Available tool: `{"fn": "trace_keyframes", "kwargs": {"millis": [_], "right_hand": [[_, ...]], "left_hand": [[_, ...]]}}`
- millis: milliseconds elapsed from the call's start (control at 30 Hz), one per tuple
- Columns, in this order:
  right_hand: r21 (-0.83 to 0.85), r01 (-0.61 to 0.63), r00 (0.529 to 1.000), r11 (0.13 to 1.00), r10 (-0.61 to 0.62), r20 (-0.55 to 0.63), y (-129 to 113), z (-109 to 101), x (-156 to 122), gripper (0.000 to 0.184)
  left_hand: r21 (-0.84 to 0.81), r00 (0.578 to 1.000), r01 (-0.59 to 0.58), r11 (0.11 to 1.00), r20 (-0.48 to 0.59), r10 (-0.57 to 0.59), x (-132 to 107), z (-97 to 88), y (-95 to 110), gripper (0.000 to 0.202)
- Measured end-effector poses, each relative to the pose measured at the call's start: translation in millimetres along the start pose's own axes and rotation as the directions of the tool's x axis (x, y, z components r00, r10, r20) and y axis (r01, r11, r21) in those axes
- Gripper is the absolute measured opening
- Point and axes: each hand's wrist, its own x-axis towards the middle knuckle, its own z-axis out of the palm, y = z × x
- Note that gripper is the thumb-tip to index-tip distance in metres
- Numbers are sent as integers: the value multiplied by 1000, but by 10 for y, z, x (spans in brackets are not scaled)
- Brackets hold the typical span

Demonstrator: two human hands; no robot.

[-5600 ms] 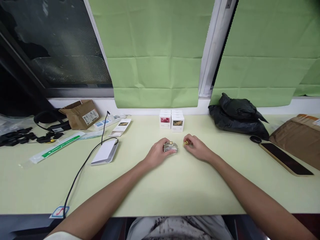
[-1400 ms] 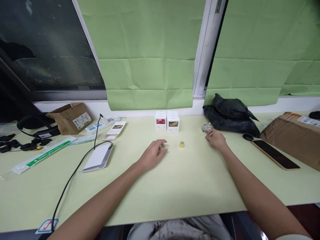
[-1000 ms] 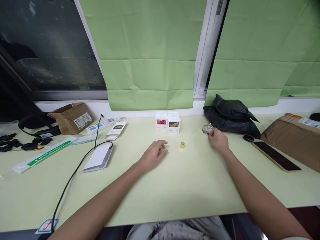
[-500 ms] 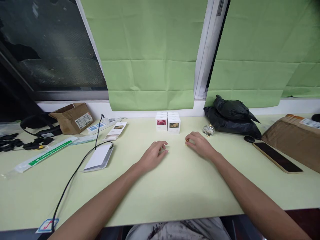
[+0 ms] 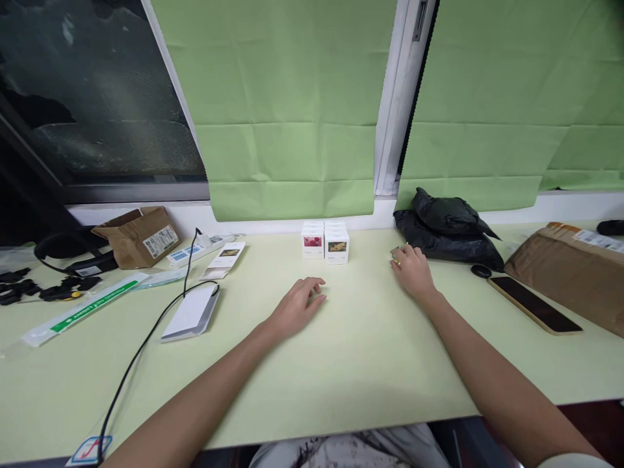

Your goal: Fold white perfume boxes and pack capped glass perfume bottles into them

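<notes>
My right hand [image 5: 413, 272] is at the right of the table's middle, its fingers closed around a small round clear-glass bottle [image 5: 398, 253] with gold-coloured metal showing at the fingertips. Much of the bottle is hidden by the fingers. My left hand [image 5: 298, 304] rests on the table with bent fingers, thumb and forefinger apart, and nothing between them. Beyond both hands stands a block of small white boxes [image 5: 337, 252], one front showing a pink flower picture and another a yellow one.
Black plastic bags [image 5: 448, 237], a black round object [image 5: 481, 271], a phone [image 5: 533, 304] and a brown parcel [image 5: 570, 276] lie right. To the left are an open carton [image 5: 141, 240], a flattened white box [image 5: 190, 313], a black cable [image 5: 141, 351] and a long green-labelled packet [image 5: 92, 305].
My right hand has moved right and slightly away from me, from beside the white boxes to the glass bottle. A small gold piece showed in its fingers before. My left hand stays put.
</notes>
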Motion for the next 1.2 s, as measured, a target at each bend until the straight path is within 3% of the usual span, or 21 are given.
{"fn": "trace_keyframes", "kwargs": {"millis": [100,200,300,400,633,800,900,1000,1100,1200], "right_hand": [[386,-4,1000,922,-3,18,-317,50,-14,42],[753,-118,978,647,-54,199,-669,181,-39,63],[848,-210,947,486,-114,300,-853,319,-51,83],[867,-262,929,423,-133,345,-853,400,-44,91],[862,-286,919,418,-135,370,-805,419,15,92],[881,-330,921,338,-88,379,-809,428,90,89],[881,-311,937,358,-42,348,-836,427,92,80],[874,-204,969,441,-35,244,-904,372,31,66],[838,-113,979,534,-82,184,-992,215,-78,52],[823,-86,966,562,-155,206,-1079,-5,-190,39]], "left_hand": [[-40,999,34,999,-30,-35,78,32,-41,37],[-98,994,76,992,-72,-83,206,85,-108,44],[-166,989,118,979,-72,-131,328,130,-213,56],[-245,984,157,957,-45,-173,441,164,-321,65],[-321,961,224,920,-87,-264,902,359,-333,79],[-318,943,226,921,-166,-289,1098,474,-251,73],[-312,941,211,926,-193,-279,1047,502,-219,62],[-316,948,173,933,-203,-245,890,505,-184,53],[-340,957,130,931,-202,-208,686,440,-130,47],[-304,967,56,951,-222,-128,487,283,-57,46]]}}
